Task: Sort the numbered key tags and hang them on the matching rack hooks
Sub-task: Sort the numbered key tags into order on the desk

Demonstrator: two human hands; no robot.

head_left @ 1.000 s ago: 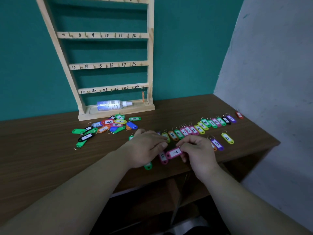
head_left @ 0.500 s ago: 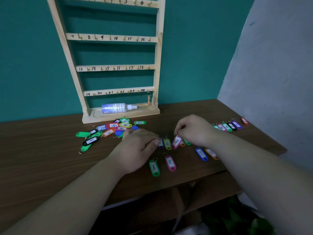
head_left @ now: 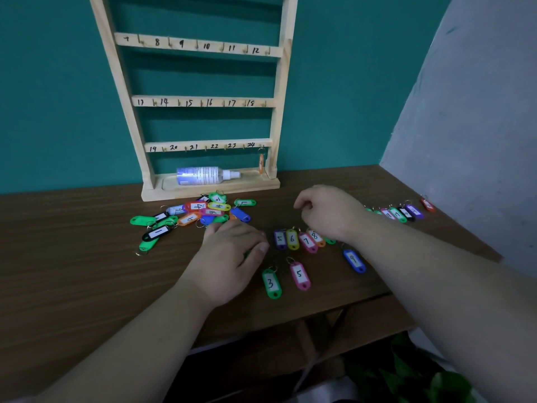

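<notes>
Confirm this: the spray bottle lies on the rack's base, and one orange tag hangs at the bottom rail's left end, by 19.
Wrong end. In the head view the orange tag hangs at the right end of the bottom rail, by 24, not by 19. The spray bottle does lie on the rack's base.

Pink plastic key tag marked 7 (head_left: pixel 307 242) put down in the row; right hand (head_left: pixel 329 215) off it.
A second ago the right hand pinched this tag near the front edge of the brown wooden table (head_left: pixel 87 271); half a second ago it was bringing it to the row. Now the tag lies flat between the yellow plastic tag marked 6 (head_left: pixel 292 239) and the orange plastic tag marked 8 (head_left: pixel 316 237). The right hand has let go and moved back behind the row, fingers loosely curled.
</notes>
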